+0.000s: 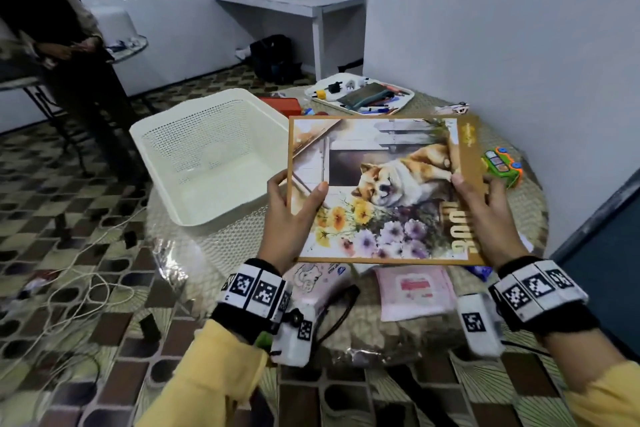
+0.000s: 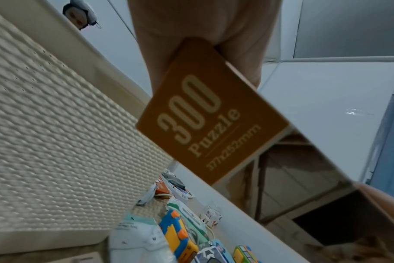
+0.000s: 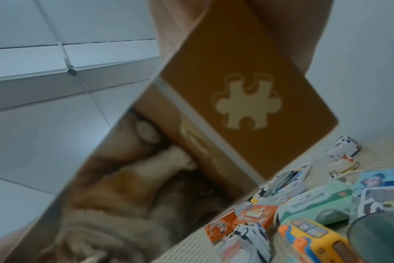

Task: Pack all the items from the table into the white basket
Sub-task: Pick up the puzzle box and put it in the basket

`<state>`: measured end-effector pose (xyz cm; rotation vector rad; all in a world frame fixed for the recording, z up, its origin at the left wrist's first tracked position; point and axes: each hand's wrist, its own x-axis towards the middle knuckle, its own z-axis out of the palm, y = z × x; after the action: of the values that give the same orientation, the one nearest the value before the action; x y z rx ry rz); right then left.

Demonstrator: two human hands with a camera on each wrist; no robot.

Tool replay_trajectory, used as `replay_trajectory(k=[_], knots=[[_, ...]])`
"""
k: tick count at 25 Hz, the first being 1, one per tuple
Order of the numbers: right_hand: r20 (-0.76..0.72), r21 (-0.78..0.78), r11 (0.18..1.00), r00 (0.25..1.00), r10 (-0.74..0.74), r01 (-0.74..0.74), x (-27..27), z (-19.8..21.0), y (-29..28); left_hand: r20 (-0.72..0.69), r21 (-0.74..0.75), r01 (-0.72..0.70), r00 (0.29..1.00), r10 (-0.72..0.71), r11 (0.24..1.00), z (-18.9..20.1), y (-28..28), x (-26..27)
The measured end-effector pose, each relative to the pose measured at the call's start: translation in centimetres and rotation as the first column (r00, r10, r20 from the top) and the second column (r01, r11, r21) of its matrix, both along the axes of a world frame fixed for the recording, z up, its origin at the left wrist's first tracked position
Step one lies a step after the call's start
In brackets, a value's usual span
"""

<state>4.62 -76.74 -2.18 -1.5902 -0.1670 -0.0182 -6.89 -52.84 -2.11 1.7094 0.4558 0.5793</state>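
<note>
1. Brown cardboard puzzle box (image 1: 381, 191), its lid showing a dog among flowers, is held in the air by both hands, lid facing up
2. The left hand (image 1: 287, 218) clasps the box's near left corner, thumb across the lid; the right hand (image 1: 485, 211) clasps the right edge, thumb on top, so each grip is closed on the box
3. The box hangs above the table (image 1: 194, 246), just right of the white basket (image 1: 207, 156), which looks empty
4. Other items lie on the table: a pink packet (image 1: 415, 291), a green toy bus (image 1: 500, 166) and a white tray of pens (image 1: 360, 97)
5. To do this step well, I judge the box should go left over the basket, stay level, and be laid flat on the bottom, leaving room above for smaller things
</note>
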Motion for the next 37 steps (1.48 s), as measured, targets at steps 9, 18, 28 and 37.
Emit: replay_trajectory(k=[9, 18, 28, 37], knots=[[-0.002, -0.063, 0.993, 0.995, 0.104, -0.104, -8.8, 2.5, 8.9, 0.052, 0.069, -0.160, 0.986, 0.157, 0.985, 2.4, 7.4, -11.2], [0.047, -0.100, 0.976, 0.978, 0.201, -0.196, -7.4, 6.3, 22.7, 0.084, 0.000, -0.256, 0.963, 0.255, 0.967, 3.9, 20.7, -11.4], [0.134, -0.205, 0.972, 0.980, 0.147, -0.118, -1.2, 9.4, 37.2, 0.101, 0.004, -0.167, 0.981, 0.166, 0.986, 7.1, 36.5, -4.1], [0.122, -0.238, 0.971, 0.992, 0.019, 0.011, 3.2, 8.8, 41.0, -0.009, 0.052, 0.014, 1.000, -0.014, 0.999, 6.5, 43.1, 5.1]])
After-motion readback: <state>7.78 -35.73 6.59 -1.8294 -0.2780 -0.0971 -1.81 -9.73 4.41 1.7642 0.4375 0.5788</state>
